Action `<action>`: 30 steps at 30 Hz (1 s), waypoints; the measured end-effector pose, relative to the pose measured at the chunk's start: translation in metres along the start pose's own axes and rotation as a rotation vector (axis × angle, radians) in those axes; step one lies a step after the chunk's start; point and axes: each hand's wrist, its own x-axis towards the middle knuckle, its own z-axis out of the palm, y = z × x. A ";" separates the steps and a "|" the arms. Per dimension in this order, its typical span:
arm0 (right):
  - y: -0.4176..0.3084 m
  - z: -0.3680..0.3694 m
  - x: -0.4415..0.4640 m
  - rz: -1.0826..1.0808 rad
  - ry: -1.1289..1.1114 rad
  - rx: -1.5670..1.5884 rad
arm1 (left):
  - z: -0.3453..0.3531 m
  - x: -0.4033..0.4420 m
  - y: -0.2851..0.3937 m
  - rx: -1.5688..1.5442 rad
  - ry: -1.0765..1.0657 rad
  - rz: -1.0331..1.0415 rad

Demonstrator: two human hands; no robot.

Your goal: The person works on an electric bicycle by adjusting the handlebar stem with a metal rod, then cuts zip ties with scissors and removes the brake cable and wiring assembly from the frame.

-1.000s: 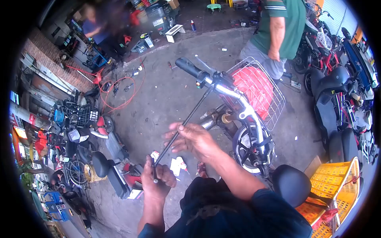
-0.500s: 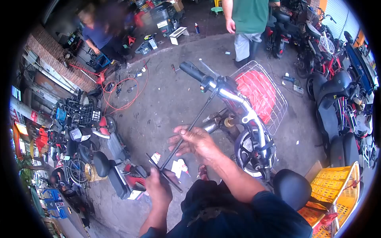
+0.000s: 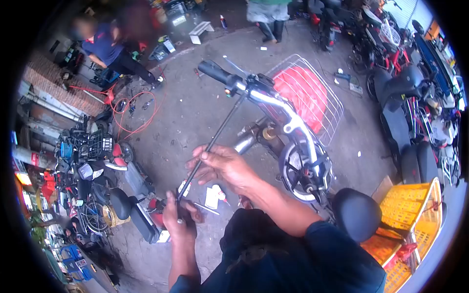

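Your left hand [image 3: 180,214] gripped the newly turned T-handle [image 3: 210,209], apparently spinning the rod [image 3: 223,124] within your loosely curled right hand [image 3: 223,165].

And here we have the colours: a dark grey rod [image 3: 217,129] against a mottled grey floor [image 3: 185,117], then a black handgrip [image 3: 215,72] meeting the bright silver of the handlebar [image 3: 293,115]! Vivid coral-red for the bundle [image 3: 305,93], crisscrossed by the pale silver grid of the basket [image 3: 343,106]. Over to the crates [image 3: 400,210], loud yellow with rows of slots, beside a plain black saddle [image 3: 359,214]. Orange-red on the hose [image 3: 129,132], reddish-brown coursing on the bricks [image 3: 53,83], and green on the far shirt [image 3: 268,2].
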 end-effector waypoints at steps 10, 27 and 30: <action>0.006 0.005 0.000 -0.067 0.179 -0.151 | -0.016 -0.004 -0.021 0.561 -0.089 1.014; 0.007 -0.002 0.004 -0.037 0.097 -0.112 | 0.000 -0.028 -0.008 0.486 0.092 0.905; 0.008 -0.001 0.003 -0.005 0.213 -0.235 | -0.025 -0.026 -0.015 0.772 -0.100 1.102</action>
